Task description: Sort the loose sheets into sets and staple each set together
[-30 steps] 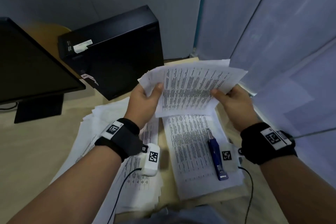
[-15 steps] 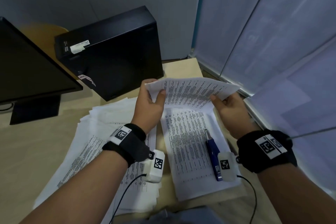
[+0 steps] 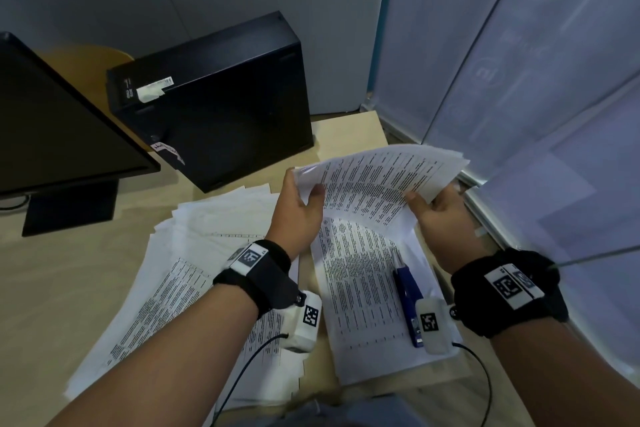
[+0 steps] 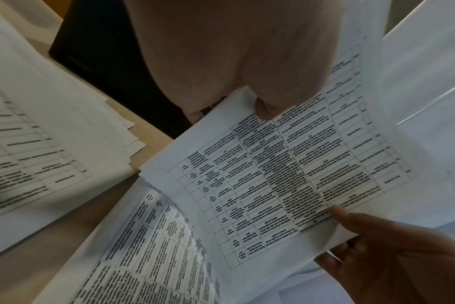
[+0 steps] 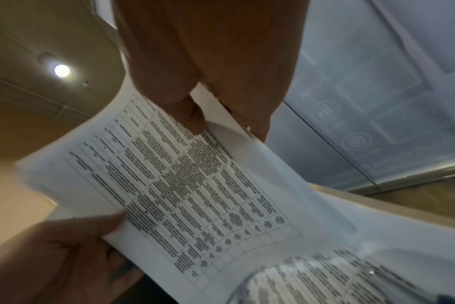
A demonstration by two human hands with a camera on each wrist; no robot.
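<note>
Held set (image 3: 377,180) now lower & flatter vs 1 s ago — left hand (image 3: 299,208) & right hand (image 3: 441,215) each pinch an edge — prob squaring it up, then stapler (image 3: 408,302).

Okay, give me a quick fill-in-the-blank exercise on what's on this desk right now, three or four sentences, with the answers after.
1. The left hand and right hand hold a bundle of sheets ____ the desk.
2. The blue stapler lies on the paper stack nearer the ____ hand.
3. The fanned-out pile lies under the ____ forearm.
4. The computer case is coloured ____.

Answers: above; right; left; black
</note>
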